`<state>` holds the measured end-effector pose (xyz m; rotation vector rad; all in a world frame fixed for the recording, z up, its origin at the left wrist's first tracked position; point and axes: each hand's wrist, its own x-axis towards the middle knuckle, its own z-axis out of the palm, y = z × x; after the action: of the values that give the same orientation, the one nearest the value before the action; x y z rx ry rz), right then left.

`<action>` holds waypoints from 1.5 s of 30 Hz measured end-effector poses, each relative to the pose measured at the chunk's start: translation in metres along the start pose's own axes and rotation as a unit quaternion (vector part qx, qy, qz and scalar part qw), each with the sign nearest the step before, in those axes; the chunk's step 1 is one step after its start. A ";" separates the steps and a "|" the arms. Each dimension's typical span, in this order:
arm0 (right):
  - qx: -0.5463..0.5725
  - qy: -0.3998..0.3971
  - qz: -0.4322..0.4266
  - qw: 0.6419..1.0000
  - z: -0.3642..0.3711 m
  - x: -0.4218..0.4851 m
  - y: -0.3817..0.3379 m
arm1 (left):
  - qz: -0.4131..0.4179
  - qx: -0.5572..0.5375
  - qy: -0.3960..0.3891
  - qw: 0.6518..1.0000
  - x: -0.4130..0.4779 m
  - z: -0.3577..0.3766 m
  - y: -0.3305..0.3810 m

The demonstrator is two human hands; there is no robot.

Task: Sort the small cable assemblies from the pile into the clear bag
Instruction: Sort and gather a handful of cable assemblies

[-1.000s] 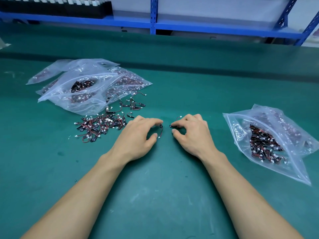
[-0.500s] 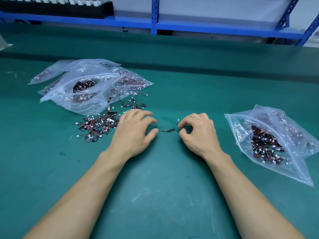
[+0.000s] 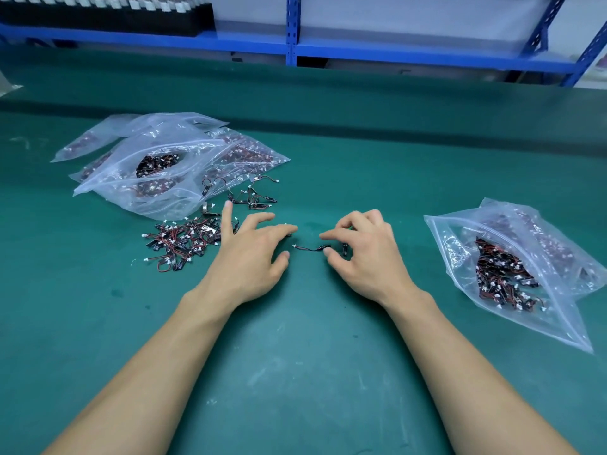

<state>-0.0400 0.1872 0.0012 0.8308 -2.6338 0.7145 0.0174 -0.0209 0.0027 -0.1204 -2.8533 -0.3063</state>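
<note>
A pile of small red-and-black cable assemblies (image 3: 184, 239) lies on the green mat, left of centre. My left hand (image 3: 249, 254) hovers at the pile's right edge with fingers spread and nothing in it. One cable assembly (image 3: 308, 248) lies between my hands. Its black end sits between the thumb and forefinger of my right hand (image 3: 364, 254), and another small black piece shows under the curled fingers. To the right lies a clear bag (image 3: 551, 310), its mouth towards my hands, with several assemblies inside.
Several clear bags (image 3: 157, 159) holding more assemblies are stacked behind the pile, with a few loose assemblies (image 3: 253, 195) in front of them. A blue shelf rack (image 3: 292, 44) runs along the far edge of the green mat (image 3: 295, 372).
The single assembly has passed from my left fingers onto the mat and over to my right fingertips. My left hand has spread its fingers and shifted slightly towards the pile.
</note>
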 end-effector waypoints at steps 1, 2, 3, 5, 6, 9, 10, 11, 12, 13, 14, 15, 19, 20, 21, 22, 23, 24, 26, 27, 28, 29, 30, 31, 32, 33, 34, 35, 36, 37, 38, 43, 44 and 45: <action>-0.016 -0.013 -0.017 1.000 0.001 0.000 -0.003 | 0.012 -0.013 0.000 1.000 -0.001 -0.001 0.001; -0.032 -0.027 -0.028 0.999 0.002 0.001 -0.005 | 0.024 -0.029 0.000 0.999 -0.001 -0.002 0.002; -0.044 -0.039 -0.034 0.998 0.004 0.001 -0.008 | 0.035 -0.045 0.001 0.998 -0.002 -0.002 0.002; -0.048 -0.037 -0.037 0.997 0.005 0.002 -0.010 | 0.048 -0.071 -0.002 0.996 -0.002 -0.003 0.001; -0.047 -0.028 -0.035 0.998 0.006 0.002 -0.011 | 0.052 -0.080 -0.005 0.995 -0.002 -0.004 0.001; -0.073 -0.014 -0.015 0.997 0.007 0.003 -0.012 | 0.056 -0.105 -0.015 0.993 -0.002 -0.004 -0.002; -0.081 -0.014 -0.007 0.997 0.007 0.003 -0.012 | 0.058 -0.115 -0.017 0.992 -0.002 -0.004 -0.003; -0.086 -0.016 0.003 0.996 0.008 0.003 -0.011 | 0.058 -0.126 -0.016 0.990 -0.002 -0.004 -0.003; -0.086 -0.017 0.012 0.996 0.008 0.003 -0.011 | 0.058 -0.135 -0.010 0.989 -0.002 -0.005 -0.003; -0.083 -0.016 0.019 0.996 0.009 0.003 -0.010 | 0.057 -0.140 0.002 0.988 -0.002 -0.005 -0.004; -0.076 -0.011 0.023 0.997 0.009 0.003 -0.009 | 0.055 -0.138 0.022 0.989 -0.002 -0.006 -0.006; -0.067 -0.001 0.027 0.997 0.010 0.003 -0.008 | 0.048 -0.128 0.045 0.990 -0.002 -0.007 -0.008; -0.012 0.054 0.046 0.997 0.009 0.002 -0.005 | -0.021 -0.045 0.103 0.993 -0.001 -0.013 -0.026; -0.005 0.063 0.050 0.997 0.009 0.002 -0.004 | -0.038 -0.023 0.094 0.995 0.000 -0.014 -0.030; -0.001 0.068 0.052 0.996 0.009 0.002 -0.003 | -0.054 -0.004 0.079 0.995 0.000 -0.013 -0.034; 0.001 0.071 0.053 0.996 0.008 0.001 -0.002 | -0.070 0.010 0.060 0.996 0.000 -0.013 -0.037; 0.005 0.071 0.055 0.996 0.008 0.001 -0.001 | -0.086 0.018 0.043 0.995 0.000 -0.013 -0.040; 0.008 0.069 0.058 0.996 0.008 0.001 -0.001 | -0.098 0.021 0.032 0.994 0.001 -0.012 -0.043; 0.014 0.063 0.061 0.996 0.007 0.001 0.000 | -0.103 0.021 0.032 0.994 0.002 -0.011 -0.047; 0.017 0.062 0.061 0.996 0.008 0.001 0.000 | -0.101 0.017 0.038 0.994 0.003 -0.011 -0.048; 0.020 0.062 0.062 0.996 0.008 0.001 0.000 | -0.100 0.011 0.047 0.994 0.004 -0.011 -0.048; 0.026 0.064 0.062 0.996 0.008 0.001 0.001 | -0.099 0.006 0.056 0.993 0.004 -0.011 -0.048; 0.032 0.066 0.064 0.995 0.008 0.001 0.001 | -0.099 0.004 0.067 0.993 0.004 -0.011 -0.048; 0.037 0.068 0.065 0.995 0.008 0.001 0.002 | -0.100 0.004 0.077 0.992 0.004 -0.012 -0.048; 0.041 0.069 0.067 0.995 0.007 0.001 0.002 | -0.102 0.003 0.089 0.991 0.005 -0.013 -0.049; 0.043 0.070 0.069 0.994 0.007 0.001 0.002 | -0.105 -0.001 0.103 0.989 0.005 -0.014 -0.049; 0.044 0.071 0.070 0.994 0.007 0.001 0.002 | -0.109 -0.007 0.118 0.987 0.005 -0.015 -0.049; 0.046 0.070 0.071 0.994 0.007 0.001 0.002 | -0.113 -0.012 0.130 0.985 0.005 -0.016 -0.050; 0.047 0.069 0.073 0.994 0.007 0.001 0.003 | -0.114 -0.014 0.139 0.984 0.005 -0.016 -0.050; 0.050 0.067 0.076 0.994 0.007 0.001 0.003 | -0.111 -0.016 0.145 0.983 0.005 -0.017 -0.049; 0.052 0.065 0.078 0.993 0.006 0.001 0.003 | -0.104 -0.020 0.151 0.983 0.005 -0.017 -0.048; 0.055 0.067 0.084 0.993 0.006 0.001 0.004 | -0.065 -0.054 0.210 0.974 0.008 -0.017 -0.036; 0.055 0.068 0.085 0.993 0.006 0.001 0.004 | -0.060 -0.064 0.219 0.972 0.008 -0.017 -0.035; 0.055 0.068 0.085 0.993 0.006 0.001 0.004 | -0.052 -0.076 0.228 0.969 0.009 -0.017 -0.034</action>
<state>-0.0443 0.1858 -0.0050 0.5676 -2.5814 0.9342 0.0097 -0.0569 0.0143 0.0650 -2.3820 -0.5018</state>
